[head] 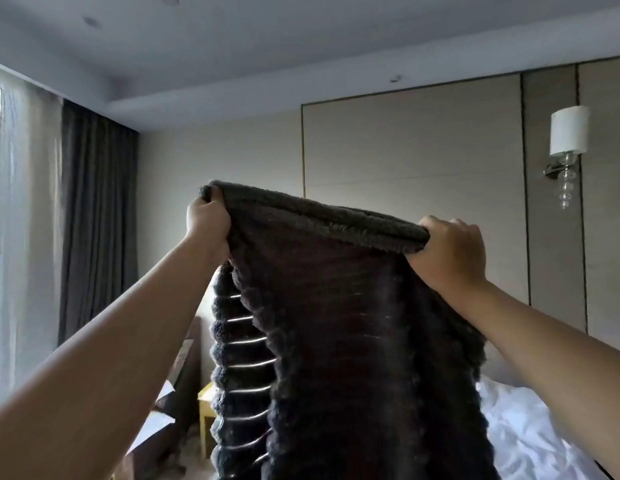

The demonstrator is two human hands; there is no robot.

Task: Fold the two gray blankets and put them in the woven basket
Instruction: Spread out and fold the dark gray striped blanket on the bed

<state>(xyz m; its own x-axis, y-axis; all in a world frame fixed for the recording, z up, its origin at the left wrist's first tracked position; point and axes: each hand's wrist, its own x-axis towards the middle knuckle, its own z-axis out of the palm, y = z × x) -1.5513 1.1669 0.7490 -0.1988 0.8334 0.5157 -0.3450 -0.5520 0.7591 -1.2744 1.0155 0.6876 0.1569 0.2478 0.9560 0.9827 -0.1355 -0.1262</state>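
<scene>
Dark gray and fluffy, with ribbed rows, the blanket [353,341] is hanging in mid-air right in front of the person, held up high over the edge of the bed [530,431] and running out of the bottom of the shot. The left hand [206,220] is clenching one top corner, fingers curled round the bunched edge. The right hand [450,251] is gripping the other end of that top edge the same way, so the cloth is stretching between them. It's looking doubled over, since a second layer is peeking out along the left side, but I'm not totally sure. My guess is this is the folding step for one of the blankets. The next move is probably bringing the two hands together to halve it, which means matching the corners and minding the long hanging part. Not showing anywhere: the basket and the second blanket, plus this one's lower end is cut off. Behind it there's a wall lamp [568,133], a dark curtain [97,220], and something yellow by the bed that's too hidden to name.
</scene>
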